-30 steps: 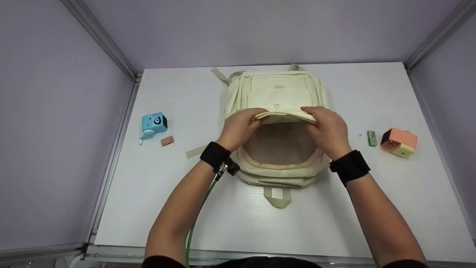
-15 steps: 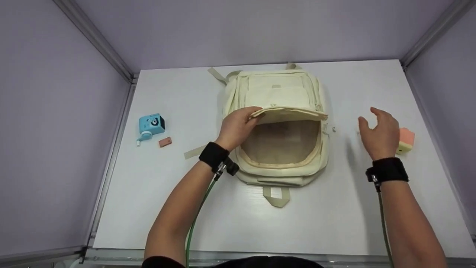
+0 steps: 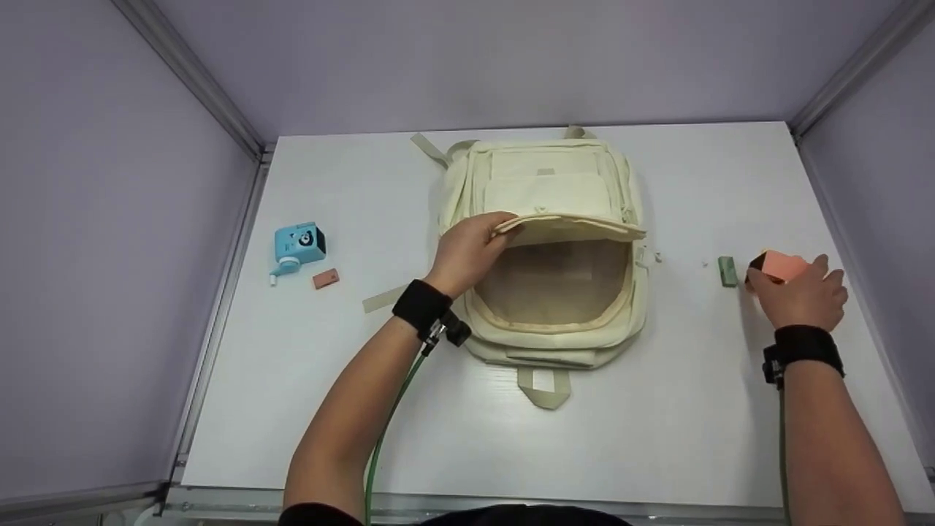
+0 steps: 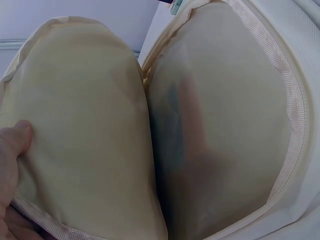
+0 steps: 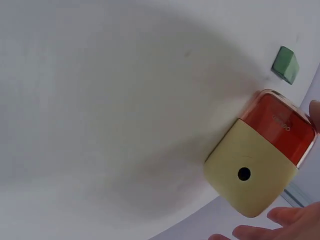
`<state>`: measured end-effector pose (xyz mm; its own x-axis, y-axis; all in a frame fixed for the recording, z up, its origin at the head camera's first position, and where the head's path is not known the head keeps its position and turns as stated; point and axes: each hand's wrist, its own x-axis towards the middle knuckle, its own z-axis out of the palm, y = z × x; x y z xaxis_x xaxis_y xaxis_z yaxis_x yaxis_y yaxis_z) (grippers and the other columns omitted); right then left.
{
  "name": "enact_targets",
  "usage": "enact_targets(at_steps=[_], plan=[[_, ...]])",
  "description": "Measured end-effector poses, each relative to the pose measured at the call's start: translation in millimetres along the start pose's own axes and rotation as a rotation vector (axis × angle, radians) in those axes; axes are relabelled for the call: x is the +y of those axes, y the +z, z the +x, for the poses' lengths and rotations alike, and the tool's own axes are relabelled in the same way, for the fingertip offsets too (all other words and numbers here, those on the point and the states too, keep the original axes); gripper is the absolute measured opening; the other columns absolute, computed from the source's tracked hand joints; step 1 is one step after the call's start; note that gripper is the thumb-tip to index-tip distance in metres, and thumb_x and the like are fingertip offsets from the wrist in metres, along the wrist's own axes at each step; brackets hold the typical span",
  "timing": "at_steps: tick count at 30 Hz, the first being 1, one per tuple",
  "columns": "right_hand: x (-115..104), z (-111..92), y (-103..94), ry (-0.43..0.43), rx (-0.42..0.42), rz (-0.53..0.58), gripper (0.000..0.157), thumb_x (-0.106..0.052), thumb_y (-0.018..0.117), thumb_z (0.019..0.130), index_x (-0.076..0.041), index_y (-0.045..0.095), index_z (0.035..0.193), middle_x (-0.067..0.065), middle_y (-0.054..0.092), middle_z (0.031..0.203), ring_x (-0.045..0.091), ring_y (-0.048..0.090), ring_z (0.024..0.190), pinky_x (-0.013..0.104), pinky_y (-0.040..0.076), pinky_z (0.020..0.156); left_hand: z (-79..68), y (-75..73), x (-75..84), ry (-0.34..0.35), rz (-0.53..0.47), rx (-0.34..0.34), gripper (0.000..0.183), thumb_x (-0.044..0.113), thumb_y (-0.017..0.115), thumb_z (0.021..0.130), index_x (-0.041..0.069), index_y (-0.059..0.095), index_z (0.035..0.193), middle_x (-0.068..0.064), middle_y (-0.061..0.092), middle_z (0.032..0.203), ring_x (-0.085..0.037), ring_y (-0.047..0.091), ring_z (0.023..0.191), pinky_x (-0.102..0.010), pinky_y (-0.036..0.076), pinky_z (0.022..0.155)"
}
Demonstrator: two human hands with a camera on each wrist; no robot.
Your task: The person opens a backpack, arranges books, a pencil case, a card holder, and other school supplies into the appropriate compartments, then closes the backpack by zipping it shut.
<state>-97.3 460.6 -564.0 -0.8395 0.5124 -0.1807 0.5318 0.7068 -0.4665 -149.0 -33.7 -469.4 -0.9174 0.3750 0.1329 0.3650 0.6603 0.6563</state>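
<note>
My left hand grips the left part of the raised flap of a cream backpack. In the left wrist view, the thumb presses on the flap's lining beside the wide opening. My right hand is around an orange and yellow pencil sharpener on the right side of the table. The right wrist view shows the sharpener's round pencil hole and red see-through drawer. There the thumb is at its drawer end, while the other fingers extend near its yellow end.
A green eraser lies left of the orange sharpener. Across the white table, a blue crank pencil sharpener and a reddish eraser lie at the left. Grey-purple panels enclose the table's back and sides.
My right hand has let go of the flap and moved right to the orange sharpener. The flap's right end now hangs free, while my left hand keeps its grip.
</note>
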Motion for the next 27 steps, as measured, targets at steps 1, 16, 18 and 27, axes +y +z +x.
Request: enact_targets(at_steps=[1,16,18,27], plan=[[1.3,0.0,0.7,0.005,-0.013,0.005,0.109,-0.059,0.056,0.092,0.006,0.001,0.160,0.041,0.006,0.160,0.061,0.015,0.144,0.073,0.023,0.111,0.0,-0.1,-0.2,-0.001,-0.003,0.002,0.026,0.039,0.058,0.105,0.024,0.074,0.119,0.009,0.073,0.107,-0.006,0.065,0.091,-0.032,0.051,0.082],[-4.3,-0.9,5.7,0.015,0.034,0.113,0.095,-0.047,0.057,0.095,0.000,0.008,0.162,0.034,0.019,0.160,0.055,0.034,0.138,0.068,0.034,0.108,-0.5,0.6,0.8,0.001,-0.002,0.003,0.023,0.033,0.058,0.106,0.024,0.074,0.121,0.007,0.073,0.107,-0.007,0.066,0.091,-0.033,0.052,0.080],[-12.8,-3.6,4.5,-0.013,0.072,0.142,0.095,-0.047,0.058,0.094,-0.002,0.011,0.163,0.030,0.019,0.162,0.052,0.033,0.141,0.068,0.033,0.108,-0.9,0.4,-0.5,-0.005,0.003,0.011,0.023,0.030,0.059,0.106,0.024,0.073,0.123,0.007,0.074,0.111,-0.007,0.066,0.093,-0.032,0.052,0.080],[-72.5,-57.6,2.1,-0.320,0.094,0.235,0.089,-0.043,0.068,0.091,-0.004,0.028,0.161,0.024,0.036,0.157,0.043,0.042,0.136,0.065,0.037,0.104,2.4,-3.8,4.0,-0.001,-0.026,0.054,0.023,0.033,0.058,0.106,0.025,0.074,0.121,0.008,0.073,0.106,-0.006,0.062,0.088,-0.031,0.049,0.079]])
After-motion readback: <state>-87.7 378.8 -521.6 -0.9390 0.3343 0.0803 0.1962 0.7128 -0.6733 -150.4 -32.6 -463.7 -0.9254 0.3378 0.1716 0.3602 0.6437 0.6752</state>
